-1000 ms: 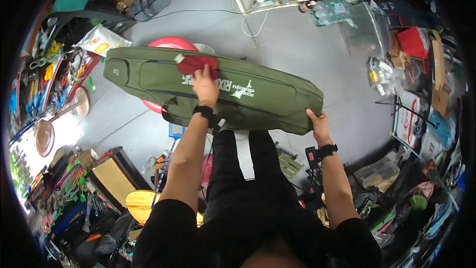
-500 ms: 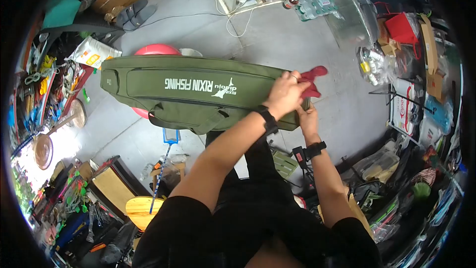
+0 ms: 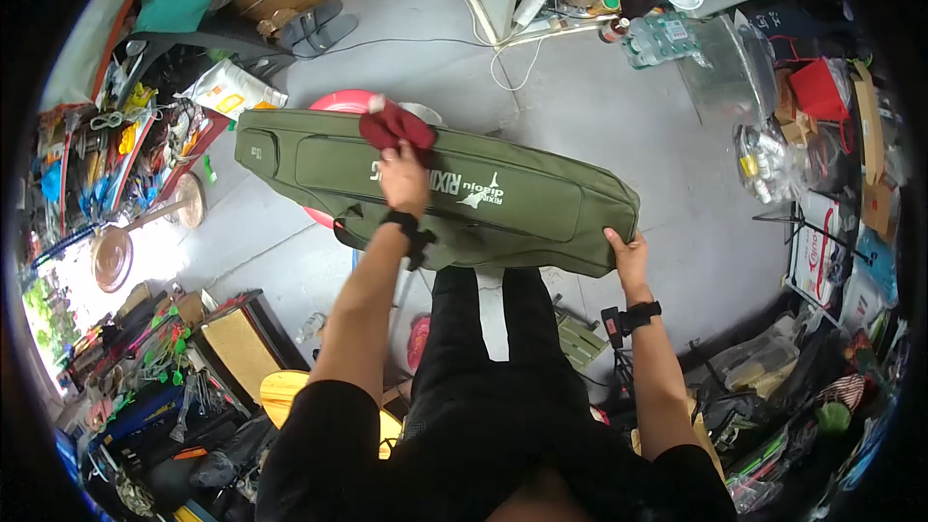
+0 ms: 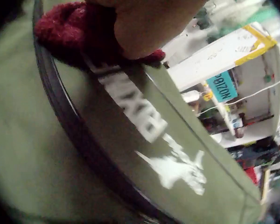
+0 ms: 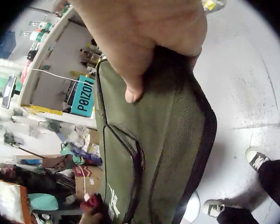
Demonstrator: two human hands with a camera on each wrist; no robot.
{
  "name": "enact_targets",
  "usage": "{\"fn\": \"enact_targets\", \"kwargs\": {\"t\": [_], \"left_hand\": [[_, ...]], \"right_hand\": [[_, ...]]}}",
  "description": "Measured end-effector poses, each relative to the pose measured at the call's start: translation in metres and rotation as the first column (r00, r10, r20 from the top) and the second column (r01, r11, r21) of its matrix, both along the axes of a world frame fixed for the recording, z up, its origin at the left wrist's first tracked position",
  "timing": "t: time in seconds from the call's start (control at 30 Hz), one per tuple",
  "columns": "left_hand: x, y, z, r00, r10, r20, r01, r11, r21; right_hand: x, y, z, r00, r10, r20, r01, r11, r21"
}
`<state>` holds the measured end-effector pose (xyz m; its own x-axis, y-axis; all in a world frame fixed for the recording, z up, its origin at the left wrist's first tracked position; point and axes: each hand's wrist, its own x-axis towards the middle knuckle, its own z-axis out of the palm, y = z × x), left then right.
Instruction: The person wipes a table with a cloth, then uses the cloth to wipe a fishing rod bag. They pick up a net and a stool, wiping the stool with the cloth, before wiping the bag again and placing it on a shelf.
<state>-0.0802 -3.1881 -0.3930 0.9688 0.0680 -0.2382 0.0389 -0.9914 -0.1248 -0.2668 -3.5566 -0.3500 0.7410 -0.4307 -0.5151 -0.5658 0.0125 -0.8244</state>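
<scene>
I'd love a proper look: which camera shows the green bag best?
The head view: it shows the green bag end to end, though the left hand and red cloth hide some lettering. The left wrist view catches only a section; the right wrist view, mainly the end the right hand grips.

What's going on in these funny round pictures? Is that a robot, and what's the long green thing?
No robot here, just a person working with bare hands. One picture looks down from the person's head. The other two are closer, one from each wrist.

The long green thing is a bag. Its white letters look upside down from the head. Something round and red shows beneath it.

The left hand holds a red cloth against the bag. The right hand grips the bag's end, with the thumb on top. Farther off, slippers lie on the gray floor.
</scene>
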Motion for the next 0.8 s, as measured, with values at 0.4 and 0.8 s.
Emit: {"fn": "enact_targets", "kwargs": {"t": [0.4, 0.8], "left_hand": [[-0.071, -0.115, 0.059, 0.762, -0.569, 0.311, 0.638, 0.576, -0.51], [0.009, 0.181, 0.005, 0.975, 0.184, 0.127, -0.187, 0.982, 0.012]], "right_hand": [[0.011, -0.024, -0.012, 0.995, -0.044, -0.089, 0.054, 0.992, 0.113], [0.006, -0.067, -0.098, 0.879, 0.149, -0.452, -0.321, 0.888, -0.33]]}}
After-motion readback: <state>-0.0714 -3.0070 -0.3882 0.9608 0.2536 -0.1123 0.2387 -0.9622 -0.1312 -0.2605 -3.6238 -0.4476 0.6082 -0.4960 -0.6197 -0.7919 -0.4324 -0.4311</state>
